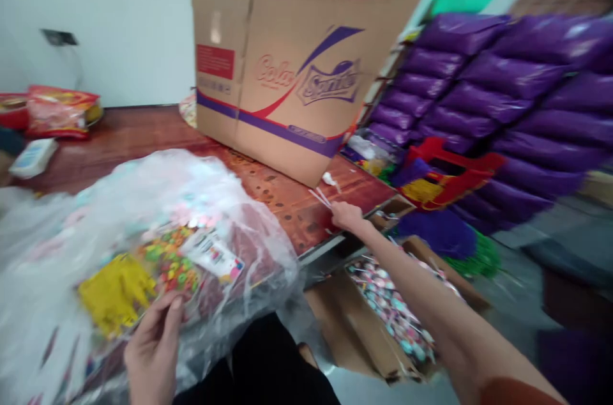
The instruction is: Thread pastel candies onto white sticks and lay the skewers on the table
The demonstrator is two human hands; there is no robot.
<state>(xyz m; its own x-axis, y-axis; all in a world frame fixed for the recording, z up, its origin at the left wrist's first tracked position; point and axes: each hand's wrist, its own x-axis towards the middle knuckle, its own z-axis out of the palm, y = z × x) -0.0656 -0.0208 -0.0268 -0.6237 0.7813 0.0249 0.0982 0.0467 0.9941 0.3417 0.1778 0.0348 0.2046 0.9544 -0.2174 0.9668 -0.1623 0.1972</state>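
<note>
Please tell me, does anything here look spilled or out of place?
Perhaps a white scrap: it lies loose on the table by the carton, near the right hand, looking like stray litter, though blurred.

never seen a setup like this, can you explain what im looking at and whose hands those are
There is no machine here: these are a person's bare hands, seen in one picture from a camera worn on that person's head. The right hand appears to hold thin white sticks near the edge of the table. The left hand is beside small colourful rings; whether it grips anything is unclear. The table also bears a big cardboard box, crumpled plastic and a white packet.
</note>
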